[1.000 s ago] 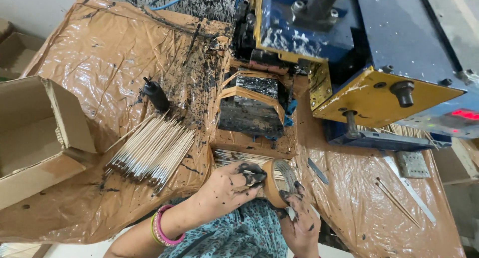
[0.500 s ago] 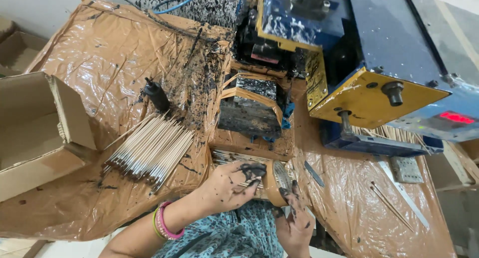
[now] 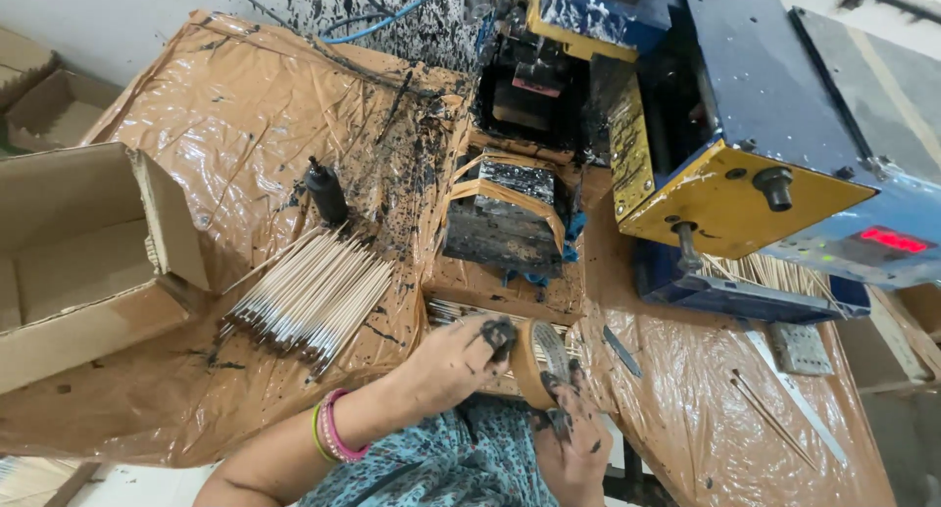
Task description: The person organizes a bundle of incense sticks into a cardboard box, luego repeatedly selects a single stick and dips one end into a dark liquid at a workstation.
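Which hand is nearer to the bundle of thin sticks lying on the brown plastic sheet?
Left. The left hand is just right of the stick bundle; the right hand is farther away, beyond the tape roll.

The table (image 3: pixel 176 389) bears a plastic sheet (image 3: pixel 225 125). At its left edge sits an open box (image 3: pixel 88 262). Right of the box lie sticks (image 3: pixel 314 296) in a fanned bundle, with a small bottle (image 3: pixel 326 191) just behind them. The machine (image 3: pixel 745 125) fills the right rear; a taped block (image 3: pixel 505 213) sits before it. Nearest the person, both hands meet on a tape roll (image 3: pixel 534 362), the left hand (image 3: pixel 456 360) left of it and the right hand (image 3: pixel 573 438) below, seemingly over a tray of sticks (image 3: pixel 461 313).
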